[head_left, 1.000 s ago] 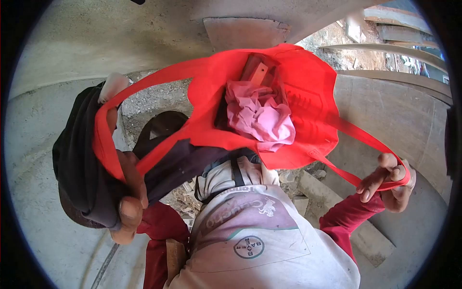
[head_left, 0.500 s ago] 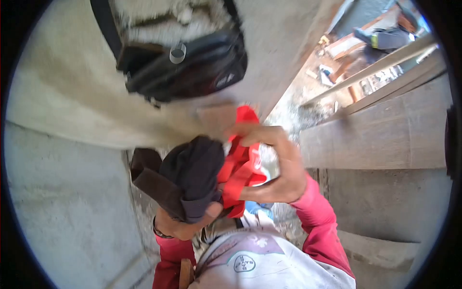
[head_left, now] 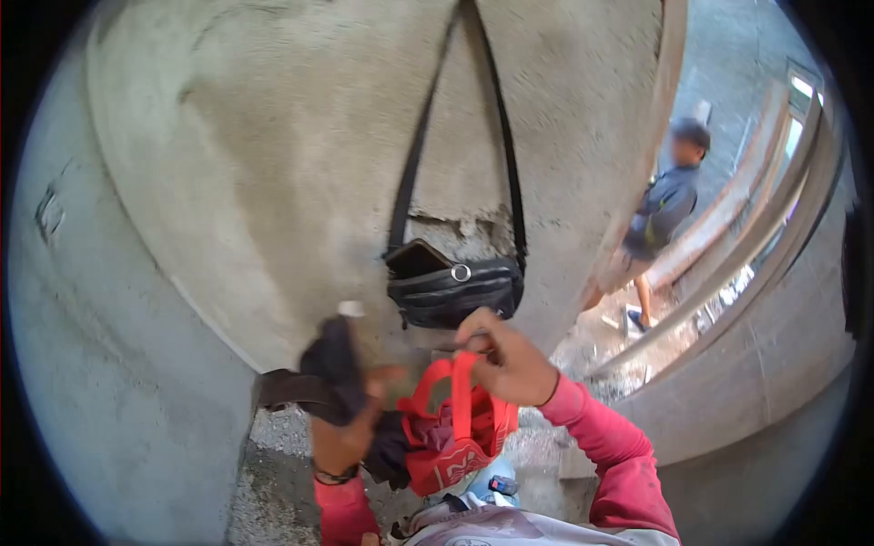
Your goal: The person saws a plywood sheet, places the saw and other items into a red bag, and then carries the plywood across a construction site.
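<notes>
A red tote bag (head_left: 460, 450) with white print hangs by its handles from my right hand (head_left: 512, 359), whose fingers are closed on them. Dark reddish cloth shows in its open top. My left hand (head_left: 350, 437), smeared by motion, is closed around a dark cloth (head_left: 332, 369) just left of the bag. More dark fabric lies between that hand and the tote. Above my right hand, a black shoulder bag (head_left: 460, 293) hangs against the wall by its strap, with a dark flat object in its open top.
Rough concrete walls (head_left: 273, 164) stand ahead and at the left. At the right, past the wall's edge, long boards (head_left: 746, 264) slant across an opening. Beyond them a person (head_left: 669, 205) in dark clothes stands near scattered debris.
The view has tilted up, showing more wall and the whole strap. My right hand has moved from the tote's side to its handles. My left hand has moved the dark cloth away from the tote.
</notes>
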Demonstrator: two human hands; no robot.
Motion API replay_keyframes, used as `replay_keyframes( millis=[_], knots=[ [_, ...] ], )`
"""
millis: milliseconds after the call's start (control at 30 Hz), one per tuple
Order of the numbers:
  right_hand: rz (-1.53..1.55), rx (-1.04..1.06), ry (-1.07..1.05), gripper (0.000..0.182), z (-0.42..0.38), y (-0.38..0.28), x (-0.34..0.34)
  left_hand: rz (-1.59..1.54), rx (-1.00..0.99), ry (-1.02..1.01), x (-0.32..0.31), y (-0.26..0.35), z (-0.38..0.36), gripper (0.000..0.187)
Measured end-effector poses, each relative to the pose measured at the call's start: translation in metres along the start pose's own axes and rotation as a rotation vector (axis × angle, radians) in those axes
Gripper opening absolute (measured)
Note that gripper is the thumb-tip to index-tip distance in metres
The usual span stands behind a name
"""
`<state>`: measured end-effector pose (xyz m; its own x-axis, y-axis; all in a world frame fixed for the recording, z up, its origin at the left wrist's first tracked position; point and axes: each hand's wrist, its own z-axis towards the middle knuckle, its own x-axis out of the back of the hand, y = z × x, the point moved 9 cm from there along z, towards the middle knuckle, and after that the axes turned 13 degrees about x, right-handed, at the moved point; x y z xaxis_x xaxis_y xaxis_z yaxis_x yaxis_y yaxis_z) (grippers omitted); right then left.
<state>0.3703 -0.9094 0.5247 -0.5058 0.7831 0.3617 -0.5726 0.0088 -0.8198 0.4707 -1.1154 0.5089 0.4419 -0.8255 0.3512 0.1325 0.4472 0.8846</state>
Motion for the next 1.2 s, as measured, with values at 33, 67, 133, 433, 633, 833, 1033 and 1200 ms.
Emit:
replay_keyframes(
  millis=[33, 67, 133, 433, 633, 833, 1033, 1200],
  knots=[
    [-0.009, 0.019, -0.023, 0.027, 0.007, -0.012, 0.006, 0.036, -0.109, 0.197, 0.03, -0.002, -0.004, 0.05],
    [0.024, -0.007, -0.061, 0.026, 0.016, -0.022, 0.011, -0.251, 0.028, 0.301, 0.067, 0.001, -0.002, 0.05],
    [0.108, -0.054, -0.149, 0.023, 0.036, -0.046, 0.01, -0.543, 0.176, 0.416, 0.116, -0.016, -0.012, 0.05],
    [0.178, -0.013, -0.097, 0.029, 0.102, -0.158, 0.064, -0.403, 0.241, 0.549, 0.147, -0.063, -0.044, 0.052],
    [0.16, 0.143, 0.002, 0.015, 0.145, -0.213, 0.088, -0.446, 0.107, 0.357, 0.124, -0.092, -0.041, 0.054],
    [-0.079, 0.412, 0.168, 0.009, 0.267, -0.271, 0.178, -0.501, 0.28, 0.016, 0.071, -0.104, -0.026, 0.052],
    [-0.988, 0.406, 0.243, 0.016, 0.335, -0.255, 0.244, -0.474, 0.151, 0.11, 0.07, -0.08, -0.022, 0.056],
    [-1.448, 0.372, -0.008, 0.02, 0.362, -0.23, 0.271, -0.602, 0.346, 0.125, 0.073, -0.092, -0.033, 0.052]
  ],
)
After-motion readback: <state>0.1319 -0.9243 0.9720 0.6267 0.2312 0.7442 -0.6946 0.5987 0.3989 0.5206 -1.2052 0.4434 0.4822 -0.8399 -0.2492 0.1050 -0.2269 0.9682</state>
